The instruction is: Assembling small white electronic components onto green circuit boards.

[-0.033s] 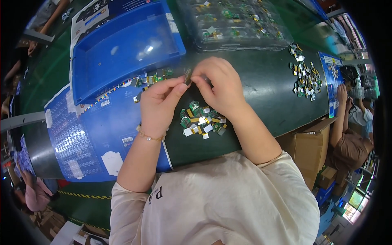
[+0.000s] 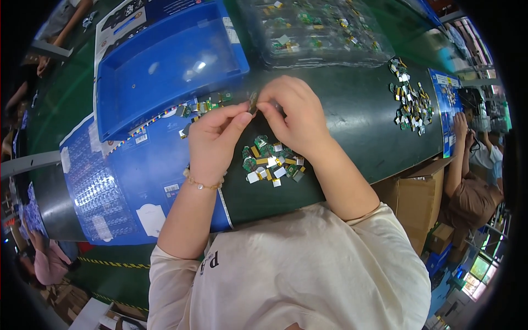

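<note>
The bin [image 2: 165, 66] is smooth, shiny plastic. The trays [image 2: 324, 61] are thin, clear, glossy plastic. The table [image 2: 357, 121] looks smooth, with a soft shine. Some little parts [image 2: 280, 172] are shiny like silver metal. The shirt [image 2: 308, 264] is dull cloth, the box [image 2: 421, 206] matt cardboard.

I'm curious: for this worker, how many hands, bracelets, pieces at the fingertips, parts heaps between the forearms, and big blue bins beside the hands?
Hands: 2 (left hand, right hand)
Bracelet: 1
Fingertip piece: 1
Parts heap: 1
Blue bin: 1
Total: 6
</note>
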